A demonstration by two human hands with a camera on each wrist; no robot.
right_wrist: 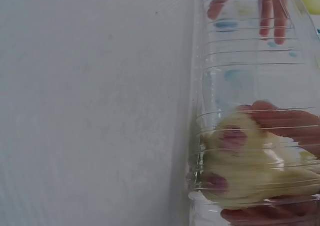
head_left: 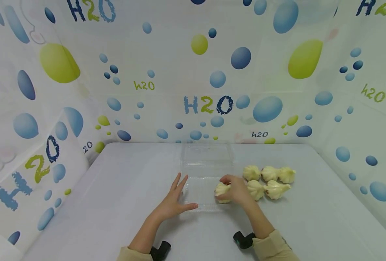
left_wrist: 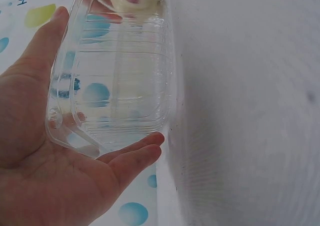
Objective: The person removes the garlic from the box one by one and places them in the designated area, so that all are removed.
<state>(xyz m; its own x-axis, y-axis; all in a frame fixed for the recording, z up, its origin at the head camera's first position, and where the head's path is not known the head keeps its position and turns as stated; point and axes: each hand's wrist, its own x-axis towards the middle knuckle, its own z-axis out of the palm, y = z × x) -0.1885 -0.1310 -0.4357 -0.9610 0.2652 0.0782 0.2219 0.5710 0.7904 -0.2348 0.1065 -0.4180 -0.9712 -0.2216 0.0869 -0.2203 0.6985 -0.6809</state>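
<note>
A clear plastic clamshell box (head_left: 199, 194) lies with its lid (head_left: 207, 154) folded back towards the wall. My left hand (head_left: 175, 203) is at the box's left end, fingers straight and spread, thumb along the front rim; in the left wrist view the palm (left_wrist: 55, 186) faces the transparent wall. Inside the right end of the box, my right hand (head_left: 237, 190) holds a pale garlic bulb (head_left: 221, 189) between thumb and fingers. Through the ribbed side in the right wrist view, the garlic (right_wrist: 250, 161) shows two purple root ends, with fingers (right_wrist: 287, 126) around it.
Right of the box, several garlic bulbs (head_left: 277, 189) sit in two rows on the white table (head_left: 114, 188), some partly behind my right hand. A patterned curtain (head_left: 167, 65) stands behind the table and along its sides. Black wrist devices (head_left: 243, 240) are on both forearms.
</note>
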